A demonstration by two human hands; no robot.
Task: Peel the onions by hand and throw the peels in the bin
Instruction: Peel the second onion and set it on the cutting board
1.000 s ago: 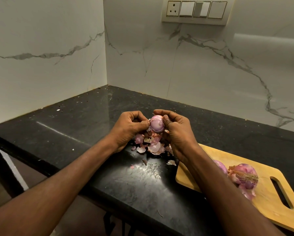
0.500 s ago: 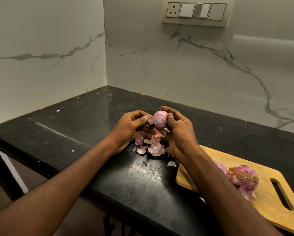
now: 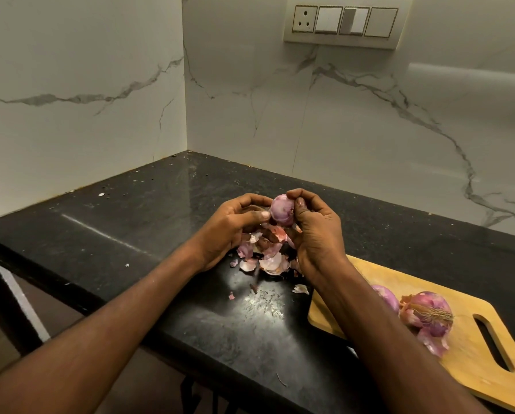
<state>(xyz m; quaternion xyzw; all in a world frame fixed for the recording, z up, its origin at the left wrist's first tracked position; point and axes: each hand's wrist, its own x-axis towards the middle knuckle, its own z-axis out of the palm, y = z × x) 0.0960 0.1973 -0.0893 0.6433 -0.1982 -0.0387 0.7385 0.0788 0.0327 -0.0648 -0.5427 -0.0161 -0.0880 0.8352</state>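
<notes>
A small purple onion (image 3: 282, 211) is held up over the black counter between both hands. My left hand (image 3: 230, 231) curls around its left side, thumb tip against the skin. My right hand (image 3: 317, 231) grips its right side with thumb and fingers bent over the top. Below the hands lies a heap of pink and white peels (image 3: 268, 255). Two more onions rest on the wooden cutting board (image 3: 474, 372): an unpeeled onion with its root showing (image 3: 429, 313), and another onion (image 3: 386, 295) partly hidden behind my right forearm. No bin is in view.
The black stone counter (image 3: 148, 216) runs into a corner of white marble walls. A switch panel (image 3: 344, 20) is mounted high on the back wall. Small peel scraps (image 3: 300, 289) lie near the counter's front edge, which drops to the floor at lower left.
Both hands have lifted the onion a little higher and to the right, and turned it between the fingers. The peel heap and the board have stayed put.
</notes>
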